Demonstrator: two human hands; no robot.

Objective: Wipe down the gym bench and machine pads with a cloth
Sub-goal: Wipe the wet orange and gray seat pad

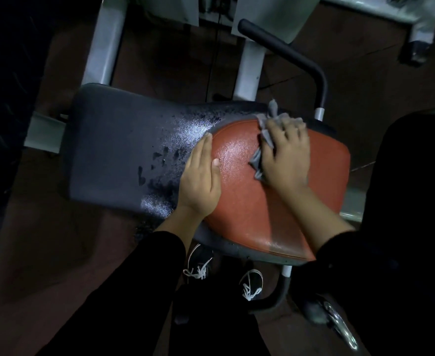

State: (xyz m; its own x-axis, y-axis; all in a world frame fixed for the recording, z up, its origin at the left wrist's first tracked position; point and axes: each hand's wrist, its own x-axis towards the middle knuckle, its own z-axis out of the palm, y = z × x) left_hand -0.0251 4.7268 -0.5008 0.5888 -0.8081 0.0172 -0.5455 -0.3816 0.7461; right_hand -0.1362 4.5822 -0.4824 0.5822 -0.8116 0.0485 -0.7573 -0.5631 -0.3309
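A machine seat pad lies across the middle of the view, with a red section (pixel 239 181) on the right and a grey section (pixel 113 145) on the left. The grey part carries dark wet droplets near the seam. My right hand (pixel 287 152) presses a grey cloth (pixel 265 140) flat on the red section near its far edge. My left hand (pixel 202 181) rests palm down, fingers together, on the seam between red and grey, holding nothing.
A black handle bar (pixel 288 55) rises behind the pad, and another handle (pixel 275 299) curves below its near edge. White frame posts (pixel 103 44) stand at the back. My shoes (pixel 249 283) stand on the dark floor under the pad. A dark pad (pixel 416 201) fills the right side.
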